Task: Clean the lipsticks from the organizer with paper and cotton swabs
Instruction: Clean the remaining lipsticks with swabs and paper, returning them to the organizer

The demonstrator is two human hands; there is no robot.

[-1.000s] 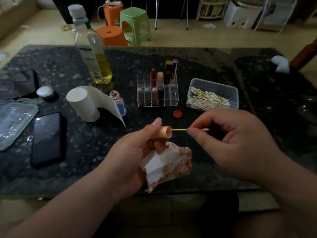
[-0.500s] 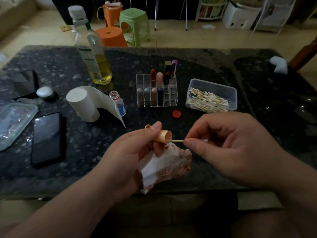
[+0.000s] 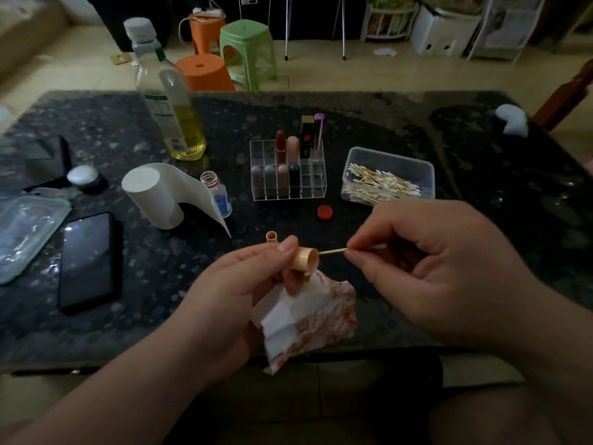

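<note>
Left hand [image 3: 237, 293] reaching in from lower left, forearm slanting up toward table centre, thumb on top of a peach tube [image 3: 305, 259] and fingers curled beneath, pinching it. Tube held sideways above the near table edge, open mouth facing right. Red-stained paper [image 3: 308, 316] clamped under the same fingers, hanging below the tube. Small peach open end [image 3: 271, 236] poking up just behind the thumb.

Right hand [image 3: 449, 271] entering from lower right, thumb and forefinger pinching a swab [image 3: 332, 251], remaining fingers curled loosely. Stick level, pointing left, tip inside the tube mouth.

Farther out on the dark stone table [image 3: 481, 175]: phone [image 3: 88, 261] lying flat at left, clear lid [image 3: 25, 229] beside it at the edge. Paper roll [image 3: 154, 197] with a loose tail, small open bottle [image 3: 219, 194] just right of it. Red cap [image 3: 324, 212] near centre. Behind that, clear organizer [image 3: 288, 187] with lipsticks [image 3: 280, 146] upright in its left and middle compartments. Swab box [image 3: 388, 178] just right of the organizer. Oil bottle [image 3: 173, 104] standing at back left.

Beyond the table, orange and green stools [image 3: 248, 49] on the floor.
</note>
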